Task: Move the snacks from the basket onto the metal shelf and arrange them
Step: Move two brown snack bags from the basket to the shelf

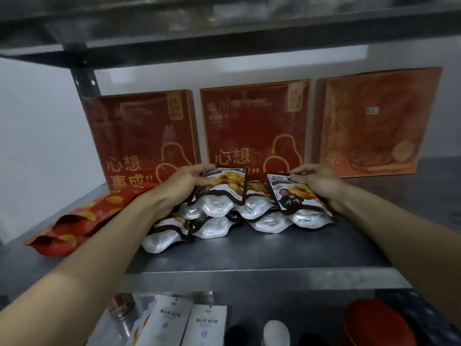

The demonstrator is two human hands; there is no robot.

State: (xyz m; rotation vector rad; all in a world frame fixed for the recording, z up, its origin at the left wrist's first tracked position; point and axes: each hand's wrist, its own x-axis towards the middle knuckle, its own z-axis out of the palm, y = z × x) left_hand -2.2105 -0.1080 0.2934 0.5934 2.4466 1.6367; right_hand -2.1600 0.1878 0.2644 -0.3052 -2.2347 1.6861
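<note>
Two hands gripping snack pouches on the metal shelf (274, 250)
The left hand (185, 182) has fingers curled around the left pouch (222, 188) at 11 o'clock of the mid-shelf pouch pile (217, 221); the right hand (318, 183) pinches the right pouch (295, 198) at 1 o'clock. At 9 o'clock lie red bags (74, 223); at 12 o'clock stand red boxes (254, 126).

Bare shelf (262, 248) front; red boxes (254, 126) block the back.
</note>
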